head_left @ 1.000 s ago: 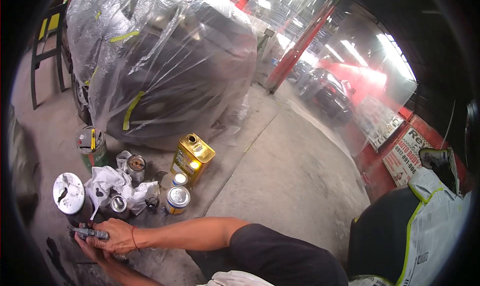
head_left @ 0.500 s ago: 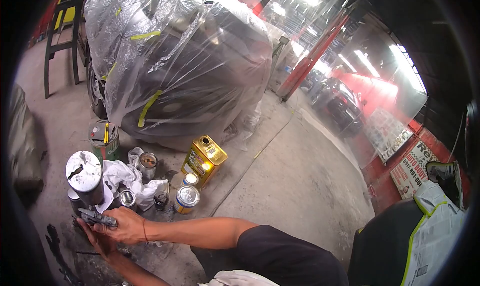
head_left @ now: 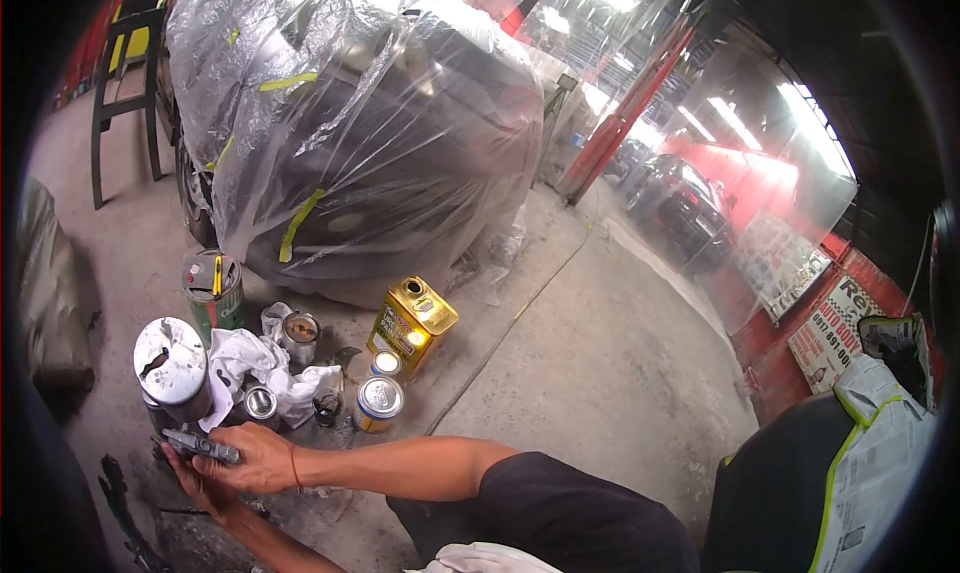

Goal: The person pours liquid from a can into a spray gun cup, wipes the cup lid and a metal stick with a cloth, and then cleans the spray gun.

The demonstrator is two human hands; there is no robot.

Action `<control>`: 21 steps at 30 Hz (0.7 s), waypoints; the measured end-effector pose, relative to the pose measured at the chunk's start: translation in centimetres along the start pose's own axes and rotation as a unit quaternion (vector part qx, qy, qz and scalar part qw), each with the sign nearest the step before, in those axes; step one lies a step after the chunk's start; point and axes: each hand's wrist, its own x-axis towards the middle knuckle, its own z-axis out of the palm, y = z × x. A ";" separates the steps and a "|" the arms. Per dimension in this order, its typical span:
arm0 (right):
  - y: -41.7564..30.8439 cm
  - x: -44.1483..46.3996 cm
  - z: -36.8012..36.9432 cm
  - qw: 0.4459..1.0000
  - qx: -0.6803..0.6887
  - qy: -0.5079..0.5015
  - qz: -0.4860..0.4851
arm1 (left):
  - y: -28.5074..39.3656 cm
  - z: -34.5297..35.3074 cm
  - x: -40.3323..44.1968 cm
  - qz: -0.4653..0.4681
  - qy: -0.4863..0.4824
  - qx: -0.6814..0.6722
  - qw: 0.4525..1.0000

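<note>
My right hand (head_left: 258, 459) is closed round a dark grey tool (head_left: 203, 446) that looks like a spray gun, held low over the floor. Just below it, my left hand (head_left: 205, 491) has its fingers up against the tool's near end; part of that grip is hidden. Right beyond the hands stands a tall can with a paint-stained white top (head_left: 170, 358). A crumpled white cloth (head_left: 245, 358) lies beside it, with a small open can (head_left: 261, 403) and another open tin (head_left: 300, 330) close by.
A gold rectangular can (head_left: 412, 323) and a round lidded tin (head_left: 380, 401) stand right of the cloth. A green can (head_left: 213, 298) carries a yellow cutter (head_left: 217, 275). Behind is a plastic-wrapped car (head_left: 400, 163). A hose (head_left: 490, 341) crosses the floor; a masked panel (head_left: 780, 483) is at right.
The view has shifted slightly, so the cans sit a little lower and further right in it. Both hands stay together on the grey tool, which is tilted slightly differently.
</note>
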 end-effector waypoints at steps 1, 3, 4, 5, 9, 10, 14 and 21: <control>-0.1 0.0 -0.2 1.000 0.001 0.000 0.000 | 0.3 0.3 -0.3 0.001 0.000 0.001 1.000; -0.5 0.2 -0.7 0.997 0.023 -0.052 0.046 | 0.9 1.1 -1.4 -0.048 -0.008 -0.005 0.999; -0.6 0.2 -0.8 0.997 0.023 -0.052 0.046 | 1.1 2.0 -2.4 -0.048 -0.009 -0.005 0.999; -0.6 0.3 -0.9 0.997 0.013 -0.037 0.061 | 1.1 3.1 -3.6 -0.057 -0.093 0.063 0.992; -0.1 0.8 -1.8 0.995 -0.012 -0.014 0.097 | -0.3 4.2 -4.3 -0.134 -0.321 0.129 0.929; -0.3 0.8 -1.9 0.994 -0.015 -0.009 0.110 | -0.9 3.7 -4.2 -0.201 -0.382 0.066 0.900; 1.6 0.5 -1.0 0.986 -0.033 -0.002 0.166 | -2.9 4.2 -4.9 -0.161 -0.330 0.049 0.929; 1.4 0.6 -0.5 0.985 -0.043 -0.052 0.160 | -0.5 5.3 -5.8 -0.218 -0.329 0.045 0.918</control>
